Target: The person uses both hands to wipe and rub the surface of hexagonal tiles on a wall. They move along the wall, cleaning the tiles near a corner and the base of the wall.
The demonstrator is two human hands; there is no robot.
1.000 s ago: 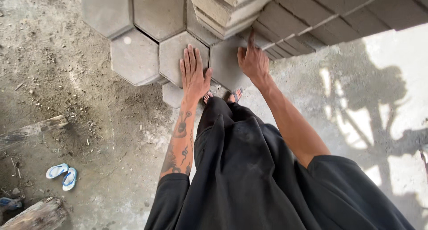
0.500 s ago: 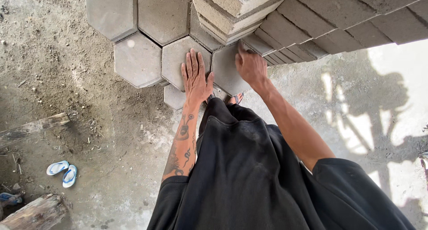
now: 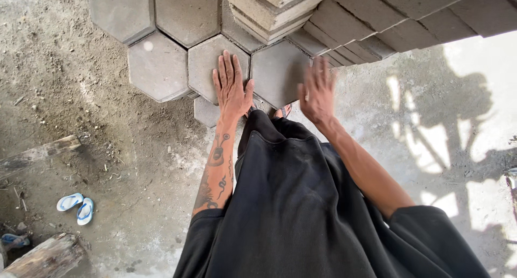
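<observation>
Dusty grey ground (image 3: 107, 148) lies all around, with bits of dirt and a bright patch of sun on the right. Six-sided grey paving blocks sit side by side at the top of the view. Behind them lean stacks of more blocks (image 3: 377, 19).

The left hand (image 3: 231, 87) lies flat on the middle paving block (image 3: 207, 60), fingers spread and open, gripping nothing. That block lies on the ground between a left block (image 3: 156, 68) and a right block (image 3: 277, 73), touching both. The right hand (image 3: 318, 92) hangs open just above the edge of the right block. It is blurry, and I cannot tell if it touches the block.

To seat a block well, I think both palms should press flat and even, so it does not tip. Its sides should sit snug against the blocks next to it, with no gaps. Fingers should stay on top, away from the cracks, or they could get pinched.

Two blue and white sandals (image 3: 75, 208) lie on the ground at the left, near a wooden plank (image 3: 37, 154) and a log (image 3: 43, 256).
</observation>
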